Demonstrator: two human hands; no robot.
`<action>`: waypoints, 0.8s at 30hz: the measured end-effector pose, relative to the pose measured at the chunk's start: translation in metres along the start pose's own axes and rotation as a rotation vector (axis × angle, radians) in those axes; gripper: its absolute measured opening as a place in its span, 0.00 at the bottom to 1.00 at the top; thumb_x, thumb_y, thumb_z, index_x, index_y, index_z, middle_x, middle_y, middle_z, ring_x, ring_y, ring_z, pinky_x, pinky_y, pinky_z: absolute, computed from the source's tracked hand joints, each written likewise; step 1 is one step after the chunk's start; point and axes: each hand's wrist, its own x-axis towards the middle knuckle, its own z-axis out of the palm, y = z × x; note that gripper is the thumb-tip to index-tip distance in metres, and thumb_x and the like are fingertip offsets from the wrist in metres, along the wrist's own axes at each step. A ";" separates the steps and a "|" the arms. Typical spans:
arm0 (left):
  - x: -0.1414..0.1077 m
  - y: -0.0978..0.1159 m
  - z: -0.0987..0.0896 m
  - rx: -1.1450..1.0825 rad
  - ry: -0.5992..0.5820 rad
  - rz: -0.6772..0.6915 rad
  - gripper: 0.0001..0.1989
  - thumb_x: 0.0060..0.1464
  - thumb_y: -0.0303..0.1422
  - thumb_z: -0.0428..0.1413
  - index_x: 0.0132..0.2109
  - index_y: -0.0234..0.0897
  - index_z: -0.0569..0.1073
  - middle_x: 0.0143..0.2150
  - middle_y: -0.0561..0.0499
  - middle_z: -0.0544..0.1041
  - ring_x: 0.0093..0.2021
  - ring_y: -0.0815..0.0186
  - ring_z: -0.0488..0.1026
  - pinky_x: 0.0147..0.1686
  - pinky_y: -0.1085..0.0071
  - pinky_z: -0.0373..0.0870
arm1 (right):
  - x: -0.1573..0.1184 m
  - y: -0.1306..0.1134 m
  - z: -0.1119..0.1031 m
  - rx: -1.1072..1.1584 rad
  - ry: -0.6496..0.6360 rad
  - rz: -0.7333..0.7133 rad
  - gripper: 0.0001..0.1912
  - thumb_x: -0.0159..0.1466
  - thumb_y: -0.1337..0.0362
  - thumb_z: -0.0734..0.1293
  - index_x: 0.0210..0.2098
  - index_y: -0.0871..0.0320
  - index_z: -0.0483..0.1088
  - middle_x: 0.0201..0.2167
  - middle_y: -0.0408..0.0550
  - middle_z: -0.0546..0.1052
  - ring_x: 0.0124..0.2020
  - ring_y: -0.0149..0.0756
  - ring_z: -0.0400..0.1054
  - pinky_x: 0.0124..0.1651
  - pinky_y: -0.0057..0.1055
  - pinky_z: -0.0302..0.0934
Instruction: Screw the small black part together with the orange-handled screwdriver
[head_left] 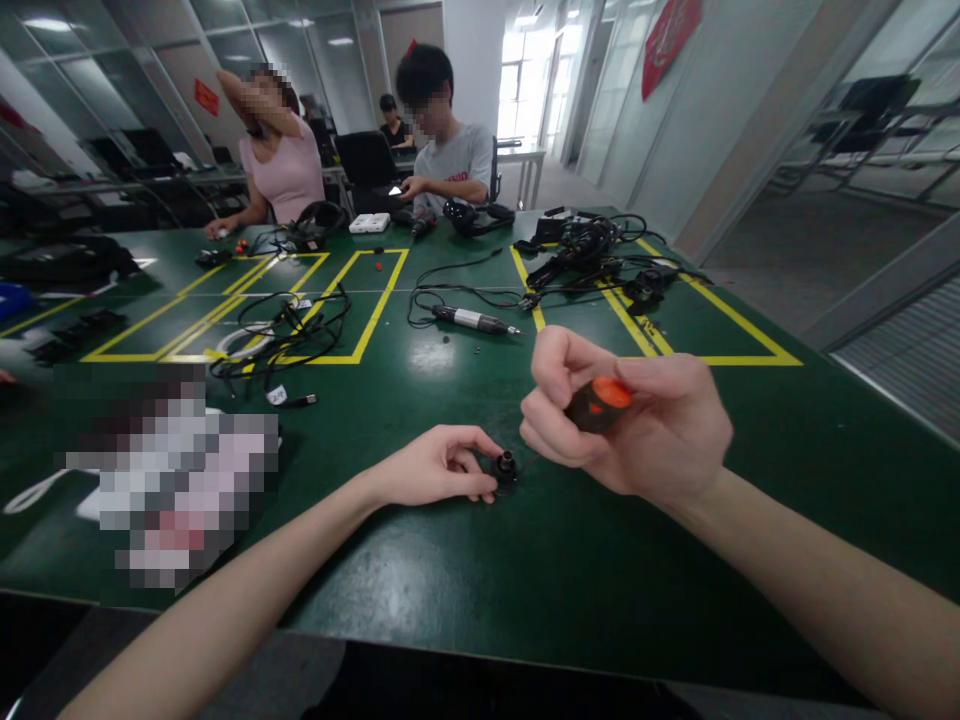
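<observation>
Green tabletop (420, 560), marked with yellow tape, serves as the work surface. The left forearm extends forward and inward, low over it; the left hand (442, 465) rests palm inward, thumb and index finger closed on a small black round part (505, 466) standing on the tabletop. The right forearm angles up from the right edge; the right hand (637, 420) is raised, fingers curled and clamped around a dark cylinder with an orange end (600, 404). Relative to the black round part, the cylinder is above and to the right; the pen-shaped tool (476, 320) lies beyond it, cord attached.
</observation>
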 end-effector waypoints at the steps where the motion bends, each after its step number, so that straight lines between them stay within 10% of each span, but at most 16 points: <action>1: 0.000 0.000 0.000 -0.004 0.003 -0.002 0.20 0.54 0.35 0.70 0.50 0.31 0.76 0.34 0.47 0.84 0.33 0.67 0.82 0.36 0.72 0.76 | 0.000 0.000 0.000 0.008 0.006 0.001 0.11 0.68 0.56 0.62 0.33 0.55 0.62 0.15 0.33 0.57 0.16 0.27 0.44 0.21 0.26 0.44; 24: 0.001 -0.002 0.000 -0.014 0.038 -0.037 0.22 0.50 0.38 0.73 0.47 0.31 0.77 0.33 0.48 0.84 0.31 0.66 0.82 0.34 0.73 0.75 | 0.006 0.000 -0.003 -0.069 0.057 -0.031 0.19 0.70 0.58 0.60 0.24 0.57 0.65 0.17 0.38 0.61 0.16 0.28 0.51 0.21 0.28 0.47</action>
